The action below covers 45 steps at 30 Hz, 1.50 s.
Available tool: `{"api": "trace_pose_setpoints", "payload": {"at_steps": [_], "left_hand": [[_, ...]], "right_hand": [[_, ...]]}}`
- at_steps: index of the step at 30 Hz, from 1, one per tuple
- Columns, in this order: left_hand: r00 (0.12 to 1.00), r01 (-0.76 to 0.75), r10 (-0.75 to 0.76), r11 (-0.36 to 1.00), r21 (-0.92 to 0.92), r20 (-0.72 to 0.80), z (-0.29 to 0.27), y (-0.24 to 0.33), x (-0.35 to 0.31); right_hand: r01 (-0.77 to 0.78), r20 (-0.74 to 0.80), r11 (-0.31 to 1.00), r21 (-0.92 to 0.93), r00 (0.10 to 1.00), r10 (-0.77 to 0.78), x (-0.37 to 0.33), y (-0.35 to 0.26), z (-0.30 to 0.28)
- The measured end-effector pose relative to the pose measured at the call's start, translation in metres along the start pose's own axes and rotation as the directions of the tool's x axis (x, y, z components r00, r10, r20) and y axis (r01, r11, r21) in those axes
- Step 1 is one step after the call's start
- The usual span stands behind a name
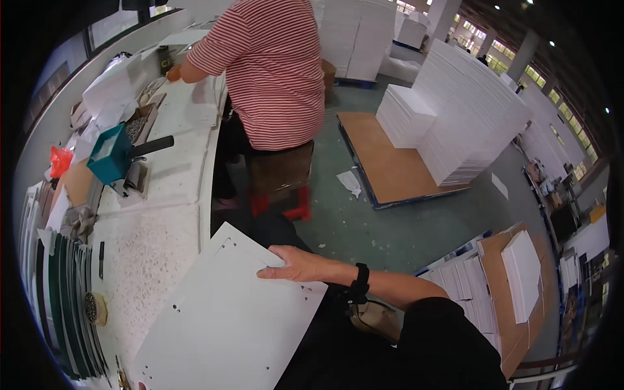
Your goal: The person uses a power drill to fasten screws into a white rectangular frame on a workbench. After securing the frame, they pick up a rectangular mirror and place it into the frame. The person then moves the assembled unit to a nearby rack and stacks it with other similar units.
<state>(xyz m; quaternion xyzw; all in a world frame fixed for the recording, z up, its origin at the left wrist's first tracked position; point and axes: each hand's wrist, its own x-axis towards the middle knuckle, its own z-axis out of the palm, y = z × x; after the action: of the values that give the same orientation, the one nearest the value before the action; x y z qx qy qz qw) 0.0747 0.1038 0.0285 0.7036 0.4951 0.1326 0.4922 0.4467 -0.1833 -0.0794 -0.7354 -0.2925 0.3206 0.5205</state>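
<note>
A large white flat panel (227,305) with small dark holes near its corners and edges lies tilted across the near side of the bench and my lap. My right hand (292,264) is closed on its upper right edge, thumb on the top face and the other fingers partly hidden. At the lower border of the picture, only a sliver of my left hand (142,386) shows beside the panel's lower left edge. Its fingers are mostly cut off from view.
The white bench (153,253) holds a teal tool (110,155) with a black handle, a round tub (95,308) of small metal parts and dark green strips (65,299). A person in a striped shirt (273,71) sits ahead. Stacked white sheets (468,117) stand on a pallet (383,162) to the right.
</note>
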Motion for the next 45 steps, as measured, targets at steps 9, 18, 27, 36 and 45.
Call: {"api": "trace_pose_setpoints", "payload": {"at_steps": [9,18,27,36,45], "left_hand": [[0.851,-0.404,0.405,0.912,-0.074,0.335,0.08,0.07,0.007],[0.614,-0.405,0.441,0.888,-0.218,0.655,0.245,0.17,0.011],[0.421,0.094,0.206,0.959,-0.268,0.883,0.452,0.181,0.057],[0.063,0.386,-0.113,0.919,0.081,0.992,0.624,0.13,0.016],[0.088,0.38,-0.133,0.92,0.09,0.987,0.76,0.304,-0.082]], "right_hand": [[0.004,-0.347,0.996,0.088,0.938,0.026,-0.13,0.02,-0.079],[0.306,-0.887,0.95,-0.06,0.42,-0.191,-0.28,0.05,-0.151],[0.119,-0.673,0.728,-0.675,0.303,-0.674,-0.351,0.028,-0.163],[-0.212,-0.571,0.569,-0.794,0.58,-0.581,-0.339,0.062,-0.201],[-0.682,-0.893,0.582,-0.444,0.279,-0.354,-0.388,0.023,-0.294]]}}
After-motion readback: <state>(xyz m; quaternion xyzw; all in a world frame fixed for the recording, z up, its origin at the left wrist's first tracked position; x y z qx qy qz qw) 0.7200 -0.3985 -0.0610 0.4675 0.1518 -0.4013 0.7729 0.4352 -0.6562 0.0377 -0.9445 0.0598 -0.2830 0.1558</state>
